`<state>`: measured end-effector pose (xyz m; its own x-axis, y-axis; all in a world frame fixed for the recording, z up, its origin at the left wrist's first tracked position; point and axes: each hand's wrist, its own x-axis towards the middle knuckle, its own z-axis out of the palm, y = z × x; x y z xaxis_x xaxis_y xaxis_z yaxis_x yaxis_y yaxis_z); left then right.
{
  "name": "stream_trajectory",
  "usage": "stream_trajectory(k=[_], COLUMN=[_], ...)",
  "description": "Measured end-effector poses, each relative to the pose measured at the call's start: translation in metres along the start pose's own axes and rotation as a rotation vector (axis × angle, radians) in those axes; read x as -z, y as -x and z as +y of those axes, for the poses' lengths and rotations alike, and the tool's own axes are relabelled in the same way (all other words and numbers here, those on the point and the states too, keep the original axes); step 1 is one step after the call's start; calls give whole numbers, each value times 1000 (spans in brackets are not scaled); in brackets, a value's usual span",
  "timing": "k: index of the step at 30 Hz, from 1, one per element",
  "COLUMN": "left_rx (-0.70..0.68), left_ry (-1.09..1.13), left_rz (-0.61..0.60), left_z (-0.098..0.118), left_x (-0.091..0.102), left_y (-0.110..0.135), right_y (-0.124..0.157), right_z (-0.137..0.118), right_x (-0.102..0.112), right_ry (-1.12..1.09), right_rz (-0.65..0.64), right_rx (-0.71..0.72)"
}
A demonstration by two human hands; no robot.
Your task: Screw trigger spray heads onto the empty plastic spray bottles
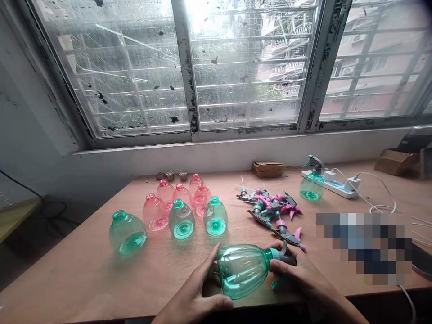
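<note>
A clear green spray bottle point(243, 272) lies sideways in the air above the table's front edge, its base to the left. My left hand point(205, 285) cups the base, with the thumb below and fingers around the far side. With my right hand point(293, 265) I grip the grey and teal trigger spray head point(285, 258) at the neck; part of it is hidden by my fingers. Just beyond my right hand is a pile of loose pink, teal and grey spray heads point(270, 206).
Green open-necked bottles point(182, 220) and several pink bottles point(155, 213) stand at centre left. A green bottle with a spray head point(312, 185) stands near a white power strip point(337, 186) with cables. A brown cardboard box point(268, 169) sits by the wall. A blurred patch covers something at right.
</note>
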<state>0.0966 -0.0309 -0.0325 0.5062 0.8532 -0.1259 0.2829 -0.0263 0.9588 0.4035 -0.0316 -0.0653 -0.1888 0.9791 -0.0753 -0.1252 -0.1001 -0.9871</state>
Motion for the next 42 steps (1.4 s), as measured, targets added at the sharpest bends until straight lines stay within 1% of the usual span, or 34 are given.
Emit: stream_trajectory(k=[4, 7, 11, 14, 16, 20, 26, 32, 38, 42], left_rx=[-24, -49, -42, 14, 44, -2, 4, -15, 7, 5], left_ry=[33, 61, 108, 81, 57, 71, 74, 43, -15, -31], left_rz=[21, 15, 17, 65, 68, 21, 68, 54, 23, 33], left_z=[-1, -1, -1, 2, 5, 11, 6, 5, 6, 8], left_x=[-3, -6, -6, -6, -5, -6, -9, -7, -2, -3], left_y=[0, 0, -3, -5, -5, -3, -3, -2, 1, 0], right_y=[-2, -3, -3, -2, -1, -3, -1, 2, 0, -1], right_z=[2, 4, 3, 2, 3, 5, 1, -4, -2, -1], right_x=[0, -1, -3, -4, -5, -5, -5, -7, -9, -8], right_ry=[-22, -45, -40, -27, -27, -27, -19, -9, -42, -35], right_rz=[6, 17, 22, 4, 11, 43, 17, 27, 37, 66], right_rx=[12, 22, 43, 35, 19, 20, 42, 35, 38, 34])
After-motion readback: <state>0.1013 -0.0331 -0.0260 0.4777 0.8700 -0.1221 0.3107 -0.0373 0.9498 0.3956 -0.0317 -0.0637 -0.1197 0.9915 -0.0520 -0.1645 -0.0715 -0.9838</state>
